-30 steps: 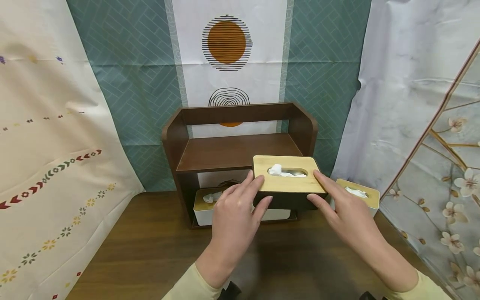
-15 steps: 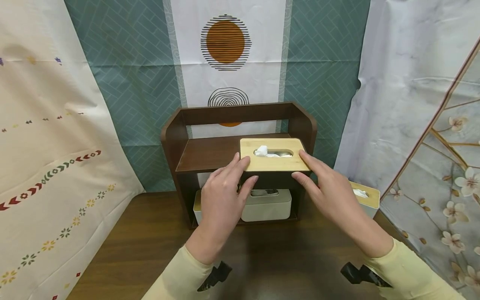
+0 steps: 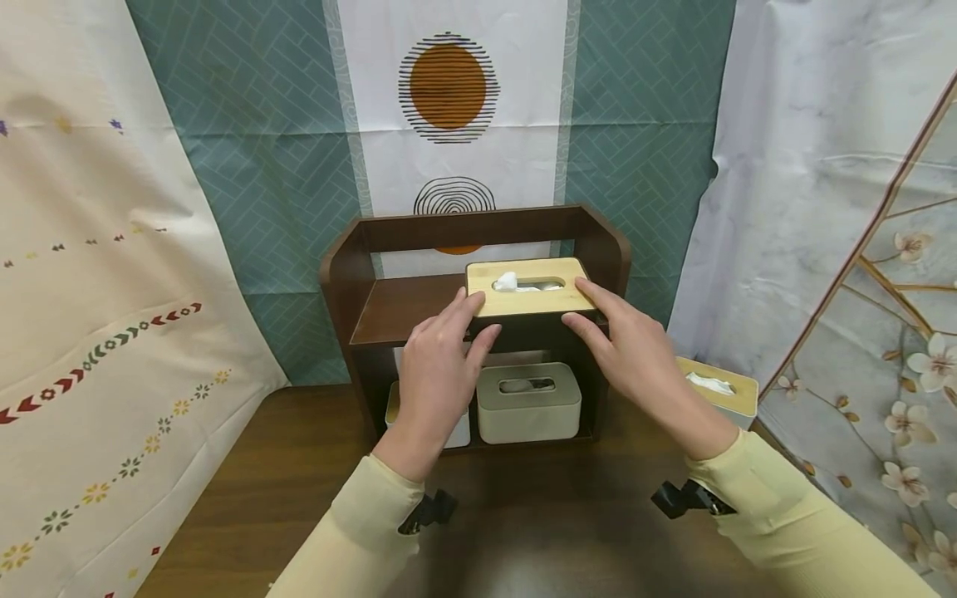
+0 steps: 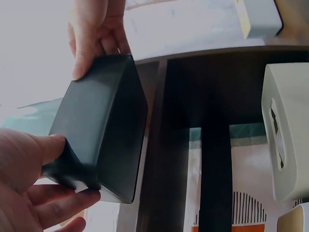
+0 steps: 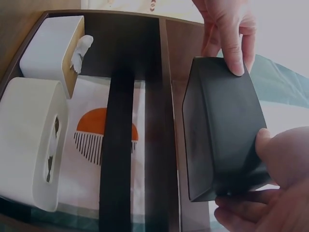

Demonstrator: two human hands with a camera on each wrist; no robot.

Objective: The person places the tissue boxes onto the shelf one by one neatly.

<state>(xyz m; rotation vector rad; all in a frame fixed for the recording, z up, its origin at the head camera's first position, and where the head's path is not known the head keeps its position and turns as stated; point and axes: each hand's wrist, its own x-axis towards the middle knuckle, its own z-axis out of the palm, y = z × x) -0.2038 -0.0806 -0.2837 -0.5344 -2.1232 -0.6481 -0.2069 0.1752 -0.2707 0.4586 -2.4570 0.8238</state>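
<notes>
A black tissue box (image 3: 523, 330) with a light wooden lid (image 3: 527, 302) is held between both hands at the upper shelf (image 3: 407, 311) of a dark brown rack. At its left end the left hand (image 3: 437, 361) grips it, thumb on the front face. The right hand (image 3: 631, 349) grips the right end in the same way. White tissue (image 3: 506, 281) pokes from the lid's slot. In the left wrist view the box (image 4: 91, 116) hangs beside the shelf board, its underside showing. Whether it touches the board is unclear.
On the rack's lower level stand a grey-white tissue box (image 3: 528, 415) and, left of it, a white one (image 5: 48, 46) with a wooden lid. Another wooden-lidded white box (image 3: 718, 386) is on the table (image 3: 247, 498) at right. The rack's side panels (image 3: 607, 249) flank the upper shelf.
Both hands have carried the black tissue box up, left and away from me, from in front of the rack to the upper shelf. The grey-white box below has come into fuller view.
</notes>
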